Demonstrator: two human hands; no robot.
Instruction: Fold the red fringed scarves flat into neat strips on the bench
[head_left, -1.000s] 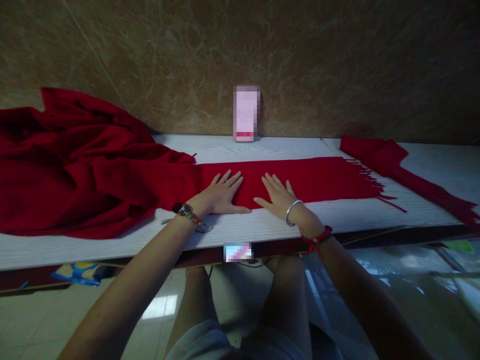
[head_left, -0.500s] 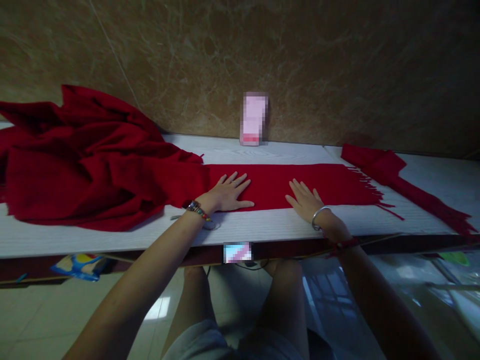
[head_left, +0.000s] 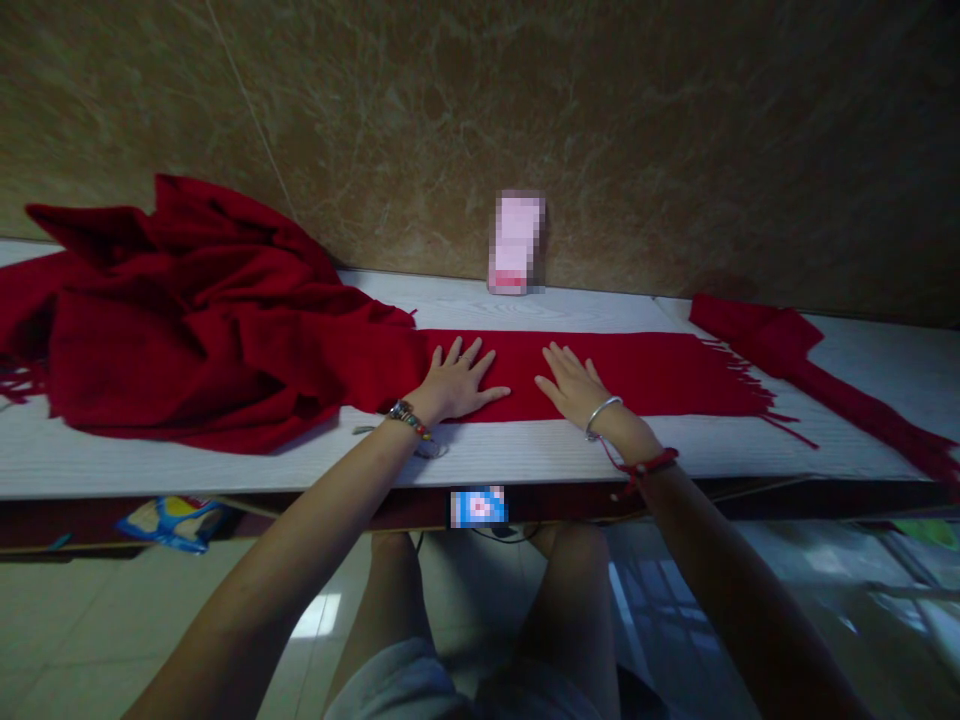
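A red fringed scarf (head_left: 652, 375) lies flat along the white table, its tassels at the right end. My left hand (head_left: 459, 385) rests on it palm down with fingers spread, close to where the cloth meets a crumpled heap of red fabric (head_left: 187, 350). To the right, my right hand (head_left: 574, 388) also lies flat on the scarf, fingers stretched out. Neither hand grips the cloth. Whether the heap and the flat scarf are one piece I cannot tell.
Another strip of red fringed cloth (head_left: 817, 375) lies at the right. A pink blurred box-like object (head_left: 516, 245) stands against the marble wall (head_left: 390, 130). Below the white tabletop (head_left: 510, 460) are a lit phone-like screen (head_left: 478, 507) and a blue-and-yellow packet (head_left: 176, 522).
My right hand has slid left along the scarf, nearer my left hand, which stays in about the same place. The view has shifted slightly, and the screen shows a different picture.
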